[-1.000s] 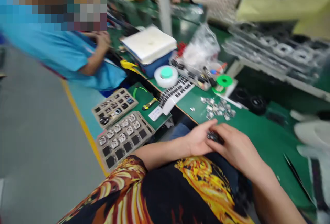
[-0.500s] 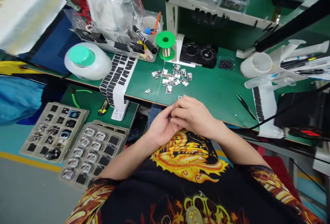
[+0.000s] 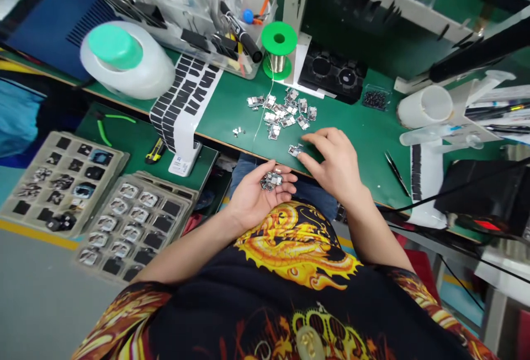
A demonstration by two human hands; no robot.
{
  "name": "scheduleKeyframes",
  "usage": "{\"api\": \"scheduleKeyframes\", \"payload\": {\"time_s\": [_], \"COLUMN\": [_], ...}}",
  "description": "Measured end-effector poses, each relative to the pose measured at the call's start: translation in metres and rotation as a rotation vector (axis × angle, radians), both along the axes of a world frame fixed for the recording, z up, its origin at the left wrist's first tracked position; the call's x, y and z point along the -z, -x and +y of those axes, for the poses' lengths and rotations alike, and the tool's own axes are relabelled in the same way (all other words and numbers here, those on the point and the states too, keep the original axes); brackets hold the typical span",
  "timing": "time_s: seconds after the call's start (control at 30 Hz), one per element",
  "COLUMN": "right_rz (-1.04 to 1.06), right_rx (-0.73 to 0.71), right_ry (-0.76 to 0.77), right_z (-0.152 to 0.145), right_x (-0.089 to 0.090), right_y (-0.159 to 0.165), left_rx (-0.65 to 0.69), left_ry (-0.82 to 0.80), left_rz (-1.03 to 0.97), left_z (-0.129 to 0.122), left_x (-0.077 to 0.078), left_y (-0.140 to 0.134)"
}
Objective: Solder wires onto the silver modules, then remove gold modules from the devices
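My left hand (image 3: 259,191) is turned palm up by the table's front edge, its fingers loosely curled under a small pile of silvery metal parts (image 3: 272,181). My right hand (image 3: 336,161) reaches over the green table, thumb and forefinger apart beside a single small metal part (image 3: 295,150). Whether the fingertips touch that part I cannot tell. Farther back lies a loose cluster of similar metal parts (image 3: 285,111). A few tiny metal bits (image 3: 238,132) lie to its left.
A green solder wire spool (image 3: 279,45) stands behind the cluster, its wire trailing forward. Tweezers (image 3: 396,173) lie to the right. On the left are a white bottle (image 3: 155,70), a label strip (image 3: 184,100) and compartment trays (image 3: 120,155) on a lower surface.
My hands, earlier together, have parted. My left palm has opened out, showing the pile of metal parts. My right hand has moved up and right to the single part on the table.
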State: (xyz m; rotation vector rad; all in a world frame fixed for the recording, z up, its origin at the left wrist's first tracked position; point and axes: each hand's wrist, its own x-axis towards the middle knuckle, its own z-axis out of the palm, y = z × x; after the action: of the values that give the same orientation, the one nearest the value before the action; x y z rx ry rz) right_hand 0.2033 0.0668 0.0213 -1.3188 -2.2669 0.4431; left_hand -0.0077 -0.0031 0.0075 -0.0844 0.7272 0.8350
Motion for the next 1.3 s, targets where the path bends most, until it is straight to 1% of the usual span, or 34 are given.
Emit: {"api": "scheduleKeyframes", "payload": {"time_s": [0.1, 0.2, 0.3, 0.43, 0.5, 0.57, 0.63, 0.7, 0.77, 0.8, 0.83, 0.9, 0.93, 1.0, 1.03, 1.1, 1.2, 1.23, 1.3], "right_rz": [-0.100, -0.072, -0.033, -0.071, -0.079, -0.034, 0.084, 0.243, 0.357, 0.369, 0.349, 0.251, 0.200, 0.139, 0.132, 0.130, 0.033, -0.017, -0.077], "right_rx": [-0.041, -0.065, -0.089, -0.138, -0.120, -0.074, -0.030, -0.024, -0.095, -0.155, -0.217, -0.312, -0.334, -0.338, -0.317, -0.210, 0.043, 0.091, 0.120], "right_ry": [0.000, 0.015, 0.022, 0.041, 0.053, 0.071, 0.139, 0.271, 0.406, 0.443, 0.450, 0.395, 0.356, 0.299, 0.278, 0.205, 0.026, -0.012, -0.038], "right_z": [0.004, 0.005, 0.006, 0.004, 0.004, 0.004, 0.002, -0.003, -0.011, -0.015, -0.020, -0.026, -0.027, -0.024, -0.019, -0.001, 0.037, 0.049, 0.069], "right_x": [0.009, 0.013, 0.011, 0.008, 0.008, 0.006, 0.000, -0.008, -0.018, -0.022, -0.025, -0.029, -0.030, -0.031, -0.030, -0.029, -0.021, -0.018, -0.010], "right_y": [0.003, 0.009, 0.012, 0.013, 0.014, 0.014, 0.014, 0.015, 0.017, 0.019, 0.021, 0.024, 0.025, 0.024, 0.022, 0.014, 0.001, -0.003, -0.006], "left_rx": [-0.027, -0.050, -0.059, -0.046, -0.036, -0.028, -0.020, -0.027, -0.050, -0.064, -0.076, -0.090, -0.092, -0.069, -0.043, 0.009, 0.016, 0.003, -0.017], "left_ry": [0.017, 0.012, 0.003, 0.009, 0.007, 0.004, 0.007, 0.011, 0.020, 0.024, 0.028, 0.034, 0.036, 0.050, 0.056, 0.047, -0.005, -0.027, -0.063], "left_rz": [0.037, 0.041, 0.043, 0.032, 0.032, 0.039, 0.037, 0.017, -0.026, -0.056, -0.088, -0.145, -0.159, -0.154, -0.142, -0.112, -0.083, -0.077, -0.068], "left_z": [-0.001, -0.002, 0.000, 0.001, 0.001, 0.001, 0.000, 0.000, 0.001, 0.002, 0.002, 0.003, 0.004, 0.004, 0.004, 0.004, 0.005, 0.005, 0.008], "left_x": [0.001, 0.000, -0.003, -0.006, -0.006, -0.007, -0.007, -0.007, -0.006, -0.005, -0.004, -0.001, 0.000, 0.000, 0.000, -0.002, -0.007, -0.008, -0.010], "left_y": [0.003, 0.005, 0.006, 0.008, 0.008, 0.008, 0.007, 0.006, 0.003, 0.002, 0.000, -0.003, -0.004, -0.004, -0.003, -0.002, 0.001, 0.001, 0.000]}}
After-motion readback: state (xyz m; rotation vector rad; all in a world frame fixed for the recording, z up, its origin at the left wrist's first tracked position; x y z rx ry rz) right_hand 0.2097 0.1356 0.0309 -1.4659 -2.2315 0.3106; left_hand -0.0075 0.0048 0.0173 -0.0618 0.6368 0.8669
